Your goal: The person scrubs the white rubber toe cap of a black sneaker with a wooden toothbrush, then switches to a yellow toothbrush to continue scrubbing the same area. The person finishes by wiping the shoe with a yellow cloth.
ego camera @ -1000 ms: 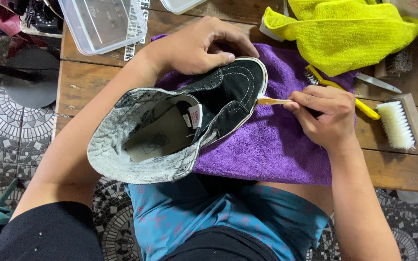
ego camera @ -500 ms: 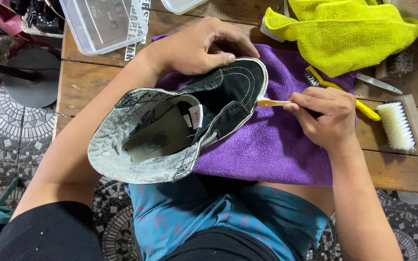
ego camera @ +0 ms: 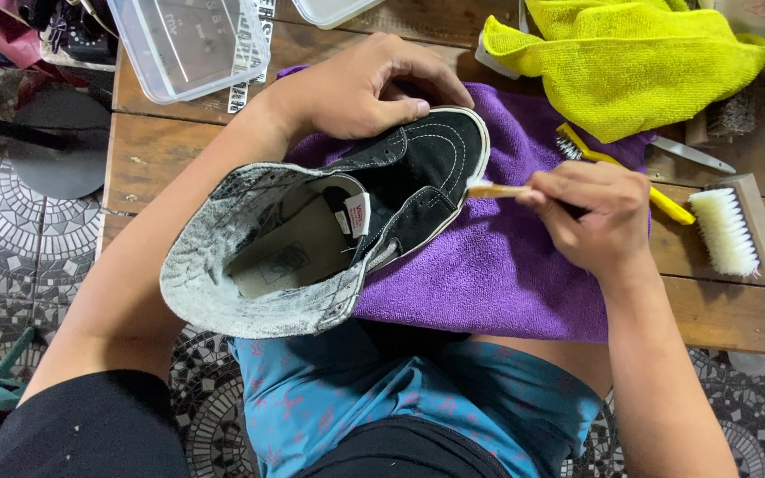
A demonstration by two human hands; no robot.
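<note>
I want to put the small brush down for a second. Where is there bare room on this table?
Bare wood lies between the clear plastic tub and the left forearm. Another strip lies right of the purple towel, below the white scrub brush. Around the yellow cloth and yellow-handled brush it is crowded. Left hand holds the black shoe; right hand holds the small brush.

The wooden table (ego camera: 170, 155) has a bare strip left of the purple towel (ego camera: 498, 274), and a hand could pass there. Behind it the clear plastic container (ego camera: 189, 42) blocks the far edge. On the right, the white scrub brush (ego camera: 730, 228) and the yellow-handled brush (ego camera: 666, 205) stand in the way (close together). The yellow cloth (ego camera: 635, 62) fills the far right corner.
</note>
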